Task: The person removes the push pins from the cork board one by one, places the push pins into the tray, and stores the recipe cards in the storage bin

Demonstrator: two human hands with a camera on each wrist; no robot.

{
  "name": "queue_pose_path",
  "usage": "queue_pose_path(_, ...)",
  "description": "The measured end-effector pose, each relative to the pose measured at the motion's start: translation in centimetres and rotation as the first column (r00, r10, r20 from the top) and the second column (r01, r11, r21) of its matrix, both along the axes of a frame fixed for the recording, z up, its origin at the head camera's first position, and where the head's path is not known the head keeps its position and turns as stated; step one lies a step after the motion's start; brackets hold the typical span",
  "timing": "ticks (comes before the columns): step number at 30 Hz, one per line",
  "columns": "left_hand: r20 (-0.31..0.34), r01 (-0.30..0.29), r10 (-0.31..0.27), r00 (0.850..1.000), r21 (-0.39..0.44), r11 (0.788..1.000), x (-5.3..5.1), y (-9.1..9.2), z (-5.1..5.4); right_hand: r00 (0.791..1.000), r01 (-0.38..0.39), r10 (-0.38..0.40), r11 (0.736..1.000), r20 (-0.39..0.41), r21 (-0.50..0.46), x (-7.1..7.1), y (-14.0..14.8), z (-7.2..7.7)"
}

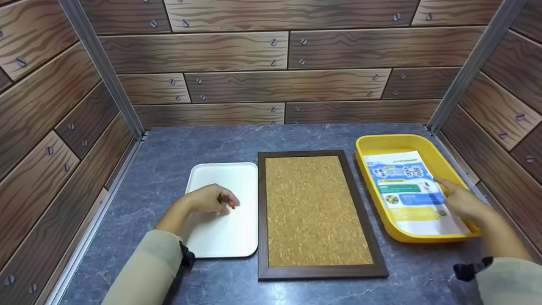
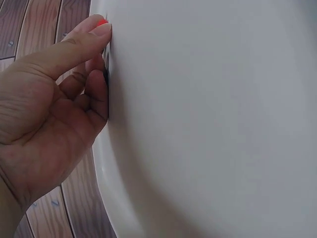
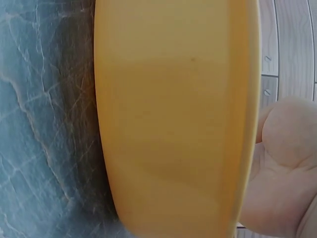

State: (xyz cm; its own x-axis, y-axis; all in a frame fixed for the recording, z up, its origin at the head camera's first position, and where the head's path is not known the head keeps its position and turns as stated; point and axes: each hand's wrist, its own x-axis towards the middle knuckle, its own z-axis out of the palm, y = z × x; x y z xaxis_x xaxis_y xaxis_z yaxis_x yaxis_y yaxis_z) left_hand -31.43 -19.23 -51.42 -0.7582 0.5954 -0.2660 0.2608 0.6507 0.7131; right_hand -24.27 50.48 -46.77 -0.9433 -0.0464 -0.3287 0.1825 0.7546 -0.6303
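Over the white tray (image 1: 243,237), my left hand (image 1: 211,198) pinches a small red pushpin (image 2: 102,22) between thumb and fingertips. Most of the pin is hidden by the fingers. In the left wrist view the left hand's (image 2: 54,99) other fingers curl close to the tray surface. My right hand (image 1: 463,203) reaches over the right side of a yellow basin (image 1: 394,142), forefinger stretched toward the right edge of a printed paper sheet (image 1: 406,199) lying inside. Whether the finger touches the paper is unclear. The right wrist view shows only part of the palm (image 3: 285,183) beyond the basin wall.
A cork board (image 1: 313,212) with a dark frame lies between the white tray and the yellow basin, close beside the tray. All stand on a dark marbled tabletop (image 1: 237,142). Wood-patterned walls (image 1: 254,87) enclose the back and both sides.
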Motion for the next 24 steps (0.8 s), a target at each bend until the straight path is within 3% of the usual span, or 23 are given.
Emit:
queue_pose_path(6,-0.005,0.010,-0.011,1.000,-0.069,0.998,0.0,-0.5,1.4,1.000,-0.009,0.009,1.000,-0.011,-0.011,0.3,-0.9,1.2)
queue_pose_path(10,-0.057,0.015,-0.024,0.998,-0.151,0.988,0.2,-0.8,3.5,0.995,-0.094,0.094,0.996,-0.040,0.006,0.7,-2.4,2.5)
queue_pose_path(15,-0.157,-0.003,-0.035,0.987,-0.235,0.972,0.9,0.1,6.6,0.971,-0.216,0.223,0.973,-0.083,0.084,1.3,-5.8,4.8)
queue_pose_path(21,-0.309,-0.093,0.006,0.951,-0.267,0.959,2.1,3.4,9.8,0.915,-0.291,0.344,0.925,-0.210,0.245,1.3,-11.4,7.3)
queue_pose_path(24,-0.400,-0.155,0.040,0.916,-0.261,0.953,2.6,5.7,11.0,0.904,-0.267,0.347,0.914,-0.248,0.306,1.5,-14.3,8.5)
